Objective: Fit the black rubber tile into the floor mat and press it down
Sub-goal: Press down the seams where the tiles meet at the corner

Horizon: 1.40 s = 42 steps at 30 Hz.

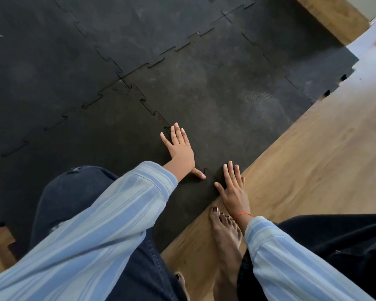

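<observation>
1. The black rubber tile [206,101] lies flat in the floor mat [52,61], filling the middle of the view; its toothed edges run along neighbouring tiles at 11 o'clock and at 1 o'clock, and along the seam toward 9 o'clock.
2. The seam at 11 o'clock shows thin open gaps between some teeth; whether it is fully seated I cannot tell.
3. The tile's straight outer edge, at 4 o'clock, meets the wooden floor [302,170], which stretches bare toward 3 o'clock.
4. The left hand [180,151] rests palm down on the mat over the seam, fingers spread, thumb splayed toward 5 o'clock and touching a tooth of the joint.
5. The right hand [233,187] lies flat across the tile's near corner, fingers extended and close together, thumb apart, its outer side over the wood.
6. A bare foot [226,237] stands on the wood at 6 o'clock, just beside the right wrist, which wears an orange band [243,214].
7. Both arms are in striped blue sleeves [91,231]; a knee in dark jeans [74,192] rests over the mat at 8 o'clock.
8. At 1 o'clock the mat ends in an open toothed edge against a pale, glossy floor [369,68]; a wooden block [332,11] sits beyond it at 1 o'clock.
</observation>
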Available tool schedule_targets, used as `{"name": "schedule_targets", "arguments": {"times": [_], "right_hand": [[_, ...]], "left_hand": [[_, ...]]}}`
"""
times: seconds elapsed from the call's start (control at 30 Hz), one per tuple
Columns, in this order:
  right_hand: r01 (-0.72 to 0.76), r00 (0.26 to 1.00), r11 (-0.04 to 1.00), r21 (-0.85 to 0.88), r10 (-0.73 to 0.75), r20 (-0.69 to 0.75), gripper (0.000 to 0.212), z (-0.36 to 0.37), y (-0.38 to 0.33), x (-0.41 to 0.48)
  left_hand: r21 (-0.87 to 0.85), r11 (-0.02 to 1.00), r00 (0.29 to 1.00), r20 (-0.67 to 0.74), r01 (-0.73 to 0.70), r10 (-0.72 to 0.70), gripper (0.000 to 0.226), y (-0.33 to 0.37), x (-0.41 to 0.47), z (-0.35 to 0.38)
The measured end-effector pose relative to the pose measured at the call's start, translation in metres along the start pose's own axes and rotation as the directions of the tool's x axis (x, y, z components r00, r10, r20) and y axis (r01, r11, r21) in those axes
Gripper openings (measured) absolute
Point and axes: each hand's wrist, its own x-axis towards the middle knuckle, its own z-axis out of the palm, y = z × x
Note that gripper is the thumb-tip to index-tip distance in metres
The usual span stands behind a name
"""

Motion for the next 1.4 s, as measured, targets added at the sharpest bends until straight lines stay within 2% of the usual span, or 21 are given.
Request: {"name": "schedule_targets", "arguments": {"times": [0.07, 0.2, 0.3, 0.37, 0.47, 0.6, 0.7, 0.77, 0.83, 1.03, 1.13, 1.27, 1.4], "right_hand": [[-0.018, 0.999, 0.997, -0.079, 0.021, 0.043, 0.066, 0.002, 0.0, 0.0], [-0.036, 0.999, 0.977, -0.211, 0.04, 0.016, 0.06, 0.001, -0.005, -0.005], [0.009, 0.999, 0.962, -0.272, -0.018, -0.033, 0.056, 0.006, -0.025, 0.001], [0.035, 0.998, 0.974, -0.225, -0.045, -0.041, 0.055, 0.011, -0.043, 0.01], [-0.005, 0.998, 0.975, -0.223, -0.008, -0.057, 0.054, 0.016, -0.052, 0.02], [-0.02, 0.999, 0.967, -0.254, 0.009, -0.045, 0.054, 0.02, -0.049, 0.019], [0.101, 0.991, 0.96, -0.261, -0.119, -0.057, 0.055, 0.012, -0.058, 0.031], [0.293, 0.955, 0.915, -0.278, -0.297, 0.028, 0.055, 0.008, -0.073, 0.049], [0.398, 0.917, 0.869, -0.295, -0.379, 0.121, 0.055, 0.009, -0.088, 0.066], [0.387, 0.922, 0.86, -0.333, -0.348, 0.172, 0.055, 0.007, -0.094, 0.072], [0.429, 0.903, 0.844, -0.323, -0.393, 0.174, 0.055, 0.005, -0.102, 0.082], [0.528, 0.849, 0.805, -0.269, -0.501, 0.168, 0.058, 0.009, -0.136, 0.126], [0.509, 0.86, 0.808, -0.298, -0.489, 0.144, 0.057, 0.016, -0.163, 0.157]], "left_hand": [[0.004, 1.0, 1.0, 0.006, 0.01, -0.01, 0.16, 0.0, 0.0, -0.003], [0.016, 1.0, 1.0, -0.018, -0.015, 0.015, 0.162, 0.0, 0.0, -0.001], [-0.092, 0.986, 0.98, -0.159, -0.139, 0.123, 0.148, -0.021, 0.007, 0.011], [-0.2, 0.973, 0.961, -0.27, -0.114, 0.057, 0.134, -0.045, 0.015, 0.02], [-0.319, 0.948, 0.957, -0.272, 0.009, -0.101, 0.134, -0.066, 0.027, 0.029], [-0.318, 0.948, 0.961, -0.258, 0.015, -0.101, 0.134, -0.064, 0.029, 0.03], [-0.299, 0.954, 0.961, -0.261, 0.007, -0.089, 0.127, -0.068, 0.031, 0.027], [-0.28, 0.96, 0.954, -0.288, 0.003, -0.087, 0.116, -0.08, 0.036, 0.026], [-0.28, 0.96, 0.947, -0.298, 0.032, -0.118, 0.107, -0.093, 0.041, 0.027], [-0.261, 0.964, 0.958, -0.264, 0.042, -0.113, 0.097, -0.097, 0.045, 0.024], [-0.231, 0.973, 0.947, -0.316, -0.016, -0.06, 0.079, -0.118, 0.058, 0.018], [-0.368, 0.929, 0.918, -0.362, 0.02, -0.163, 0.062, -0.162, 0.08, 0.02], [-0.385, 0.923, 0.904, -0.389, 0.017, -0.179, 0.057, -0.167, 0.087, 0.028]]}}
